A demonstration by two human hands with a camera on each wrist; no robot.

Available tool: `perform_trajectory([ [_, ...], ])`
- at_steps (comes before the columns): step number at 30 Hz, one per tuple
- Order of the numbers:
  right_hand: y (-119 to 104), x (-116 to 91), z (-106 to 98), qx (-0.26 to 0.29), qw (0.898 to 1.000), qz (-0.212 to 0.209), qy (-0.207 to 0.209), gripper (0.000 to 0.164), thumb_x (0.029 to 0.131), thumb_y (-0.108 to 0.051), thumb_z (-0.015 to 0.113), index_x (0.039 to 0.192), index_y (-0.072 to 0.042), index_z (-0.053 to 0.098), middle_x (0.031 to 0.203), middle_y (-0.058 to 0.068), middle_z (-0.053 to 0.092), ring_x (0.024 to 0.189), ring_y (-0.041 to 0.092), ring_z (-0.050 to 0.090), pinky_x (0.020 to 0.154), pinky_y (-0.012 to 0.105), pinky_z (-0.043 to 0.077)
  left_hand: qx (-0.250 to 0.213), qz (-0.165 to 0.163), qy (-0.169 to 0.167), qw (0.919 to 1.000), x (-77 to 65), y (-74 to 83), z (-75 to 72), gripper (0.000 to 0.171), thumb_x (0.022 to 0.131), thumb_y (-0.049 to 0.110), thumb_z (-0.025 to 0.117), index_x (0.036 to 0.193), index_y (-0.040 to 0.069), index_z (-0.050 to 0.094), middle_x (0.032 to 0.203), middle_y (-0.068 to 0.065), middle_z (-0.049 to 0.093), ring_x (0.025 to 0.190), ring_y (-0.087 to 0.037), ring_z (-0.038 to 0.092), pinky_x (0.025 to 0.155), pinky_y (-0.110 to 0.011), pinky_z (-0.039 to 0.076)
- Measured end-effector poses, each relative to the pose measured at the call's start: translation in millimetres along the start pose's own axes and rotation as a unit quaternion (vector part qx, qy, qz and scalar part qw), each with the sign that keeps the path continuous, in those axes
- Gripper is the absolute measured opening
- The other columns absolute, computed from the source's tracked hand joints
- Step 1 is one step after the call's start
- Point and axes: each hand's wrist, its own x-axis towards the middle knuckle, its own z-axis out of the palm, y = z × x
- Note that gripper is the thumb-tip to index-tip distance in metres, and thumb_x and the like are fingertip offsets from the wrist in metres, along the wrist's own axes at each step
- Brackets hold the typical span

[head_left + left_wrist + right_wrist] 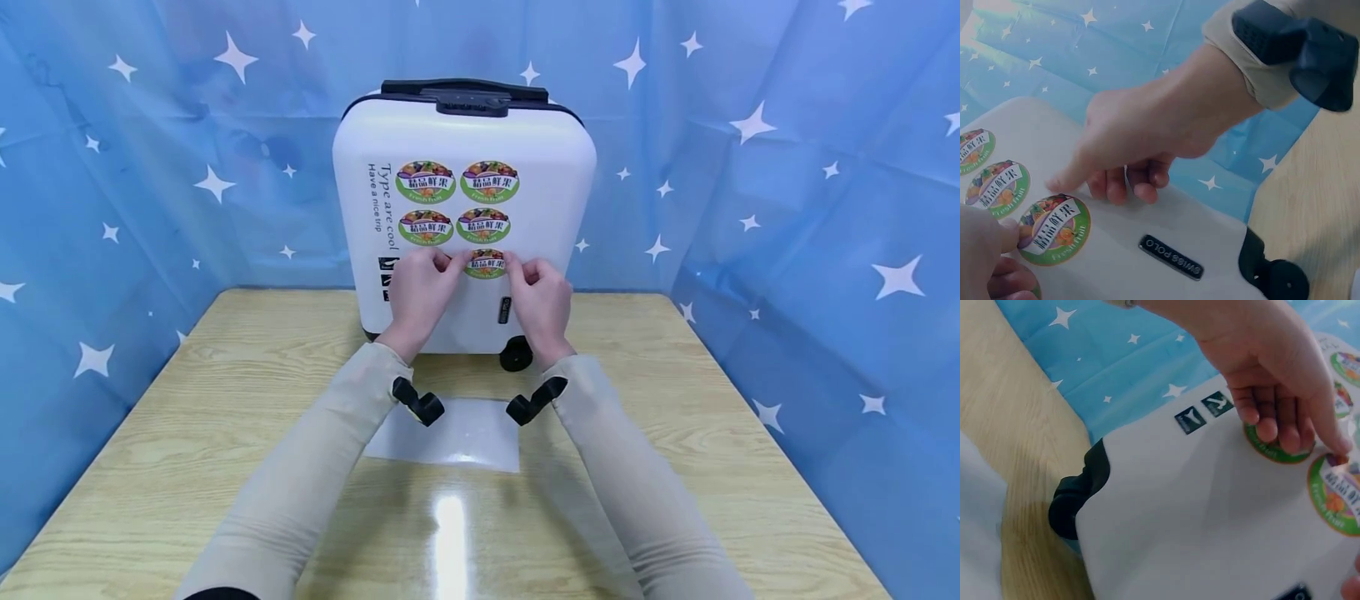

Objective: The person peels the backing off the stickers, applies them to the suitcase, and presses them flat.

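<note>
A white suitcase (pixel 551 192) stands upright on the table, with several round fruit stickers on its front. At the lowest sticker of the right column (pixel 486 264), my left hand (pixel 417 292) touches the left edge with an outstretched thumb. My right hand (pixel 543 307) has its thumb at that sticker's upper right edge, as the left wrist view shows. The other fingers of both hands are loosely bent. In the right wrist view, another sticker (pixel 1275 452) lies partly behind the left hand's fingers. The pressed sticker (pixel 1055 230) looks flat against the shell.
A glossy white sheet (pixel 457 437) lies on the wooden table (pixel 247 367) before the suitcase. Near the suitcase's bottom are a dark nameplate (pixel 1171 257) and a black wheel (pixel 516 354). Blue star-patterned curtains (pixel 225 150) surround the table on three sides.
</note>
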Motion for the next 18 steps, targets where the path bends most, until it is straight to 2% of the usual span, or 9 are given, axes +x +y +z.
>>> perform_trajectory([
  [9, -8.7, 4.9, 2.9, -0.013, 1.000, 0.006, 0.002, 0.051, 0.086, -0.053, 0.057, 0.066, -0.006, 0.064, 0.061, 0.004, 0.059, 0.055, 0.018, 0.051, 0.049, 0.029, 0.038, 0.020, 0.005, -0.025, 0.9995, 7.0, 9.5, 4.6, 0.049, 0.086, 0.047, 0.061, 0.054, 0.010, 0.062, 0.042, 0.001, 0.047, 0.039, -0.017, 0.041, 0.039, -0.026, 0.023],
  [18, -5.8, -2.7, 14.0, -0.009, 1.000, 0.003, -0.021, 0.054, 0.090, -0.048, 0.054, 0.062, -0.003, 0.064, 0.054, 0.004, 0.055, 0.048, 0.018, 0.049, 0.044, 0.029, 0.036, 0.027, -0.008, -0.040, 0.9988, 1.0, 2.2, 9.4, 0.048, 0.086, 0.045, 0.062, 0.056, 0.008, 0.063, 0.043, 0.001, 0.049, 0.041, -0.016, 0.043, 0.040, -0.026, 0.025],
])
